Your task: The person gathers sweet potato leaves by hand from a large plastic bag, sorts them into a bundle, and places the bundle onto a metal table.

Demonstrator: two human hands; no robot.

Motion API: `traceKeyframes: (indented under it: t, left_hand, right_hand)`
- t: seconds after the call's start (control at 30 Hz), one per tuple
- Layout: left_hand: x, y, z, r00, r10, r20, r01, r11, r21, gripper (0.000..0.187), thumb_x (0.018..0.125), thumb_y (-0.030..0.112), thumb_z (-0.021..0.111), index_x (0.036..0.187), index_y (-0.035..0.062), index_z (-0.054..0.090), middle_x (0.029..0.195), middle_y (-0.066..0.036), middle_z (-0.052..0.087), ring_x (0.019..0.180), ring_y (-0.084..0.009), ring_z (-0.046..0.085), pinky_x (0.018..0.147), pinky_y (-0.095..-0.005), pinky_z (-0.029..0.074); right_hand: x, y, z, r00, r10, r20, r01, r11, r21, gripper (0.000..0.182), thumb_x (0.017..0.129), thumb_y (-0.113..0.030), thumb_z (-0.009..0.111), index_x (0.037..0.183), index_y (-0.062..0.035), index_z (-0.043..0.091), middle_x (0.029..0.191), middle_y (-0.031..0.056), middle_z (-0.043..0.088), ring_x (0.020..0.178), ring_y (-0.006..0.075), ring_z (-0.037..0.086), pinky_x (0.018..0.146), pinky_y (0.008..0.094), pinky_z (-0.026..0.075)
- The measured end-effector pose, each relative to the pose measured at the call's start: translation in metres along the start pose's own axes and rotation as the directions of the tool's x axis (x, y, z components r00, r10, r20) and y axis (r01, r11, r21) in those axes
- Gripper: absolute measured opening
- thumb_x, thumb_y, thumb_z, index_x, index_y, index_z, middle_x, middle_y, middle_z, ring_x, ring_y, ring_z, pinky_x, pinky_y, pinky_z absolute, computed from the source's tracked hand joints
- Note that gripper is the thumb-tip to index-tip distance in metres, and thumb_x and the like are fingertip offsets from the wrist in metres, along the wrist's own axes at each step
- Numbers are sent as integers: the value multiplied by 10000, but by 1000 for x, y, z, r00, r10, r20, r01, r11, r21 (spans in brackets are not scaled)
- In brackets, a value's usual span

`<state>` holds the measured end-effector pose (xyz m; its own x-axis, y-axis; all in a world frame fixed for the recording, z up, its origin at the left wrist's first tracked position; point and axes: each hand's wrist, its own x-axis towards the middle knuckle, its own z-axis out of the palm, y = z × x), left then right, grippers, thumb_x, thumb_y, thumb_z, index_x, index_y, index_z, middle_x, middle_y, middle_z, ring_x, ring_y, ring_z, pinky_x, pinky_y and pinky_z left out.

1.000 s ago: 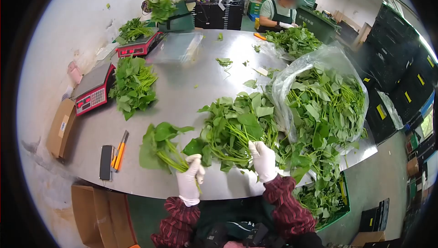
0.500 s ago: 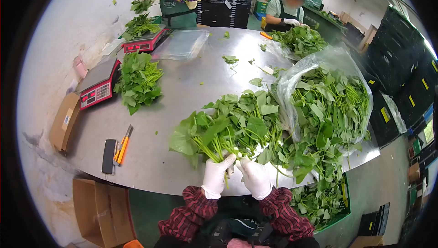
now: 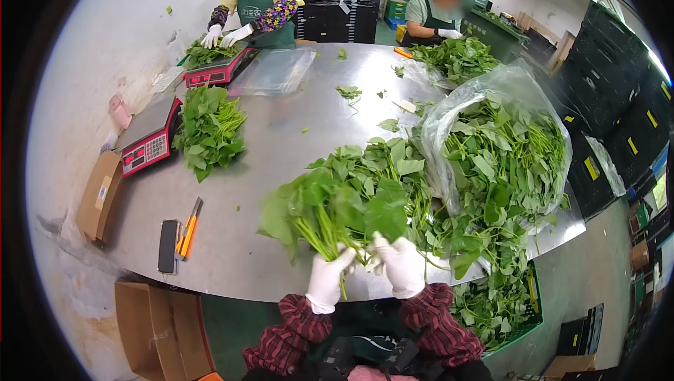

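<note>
My left hand (image 3: 330,281), in a white glove, is closed around the stems of a bunch of leafy greens (image 3: 316,216). The bunch tilts up and to the left above the steel table (image 3: 260,269), its leaves partly blurred. Close beside it, my right hand (image 3: 402,267), gloved too, has thumb and fingers pinched at the base of a big leaf (image 3: 386,209); the stem between the fingertips is mostly hidden. Behind both hands lies a loose heap of the same greens (image 3: 400,160). It runs right into an opened clear plastic bag (image 3: 439,149) full of leafy stems.
Left on the table are a phone (image 3: 168,246), an orange-handled knife (image 3: 188,230), a greens pile (image 3: 210,132) and a red scale (image 3: 149,146). Two co-workers (image 3: 263,9) (image 3: 432,12) stand across. A crate (image 3: 535,304) of greens sits lower right, a cardboard box (image 3: 158,328) lower left.
My hands have moved slightly apart, the right one rising with a leaf near its fingers. The bunch in my left hand has shifted. Across the table, a co-worker's hands have lowered onto greens on the scale.
</note>
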<state>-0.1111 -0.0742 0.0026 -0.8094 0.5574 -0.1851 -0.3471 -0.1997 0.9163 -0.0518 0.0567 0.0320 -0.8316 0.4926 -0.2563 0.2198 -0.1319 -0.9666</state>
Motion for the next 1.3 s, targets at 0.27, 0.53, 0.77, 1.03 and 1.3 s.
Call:
traceKeyframes:
  t: [0.27,0.53,0.77,1.03,1.3]
  left_hand:
    - [13,10,-41,983,172,59,-107,809,-578,173,911,184,539,1009,42,524,858,-47,548,850,-183,544,789,-327,447]
    - [7,-7,-20,957,76,280,97,825,-557,182,899,192,554,1023,61,527,851,-38,525,854,-197,508,831,-364,416]
    - [-3,-16,-19,959,61,275,87,864,-497,148,917,161,521,1030,66,518,920,-37,567,954,-213,549,895,-407,423]
    - [3,13,-55,965,252,73,-144,742,-655,169,922,210,525,1064,125,492,825,1,470,781,-132,495,764,-327,429]
    - [3,6,-75,970,239,42,-139,690,-711,251,905,184,560,1124,78,498,768,3,452,646,-94,407,606,-244,334]
  right_hand:
    - [12,1,-130,844,-265,-465,-88,788,-609,503,872,-396,591,664,62,588,534,125,586,396,184,522,417,311,425]
    - [-1,15,-69,995,-57,-81,24,931,-363,360,902,-348,565,860,-5,667,549,5,502,457,70,478,411,227,378]
    - [-10,25,-5,953,128,275,-114,991,-68,345,876,-342,611,733,-31,570,557,-4,522,420,79,471,390,236,399]
    - [42,49,-116,796,-475,-374,-213,359,-909,603,774,-589,585,673,4,547,587,177,602,573,352,616,535,401,494]
    - [44,60,-40,809,-495,317,478,241,-845,122,803,-163,571,864,-57,575,740,143,606,641,337,599,540,421,465]
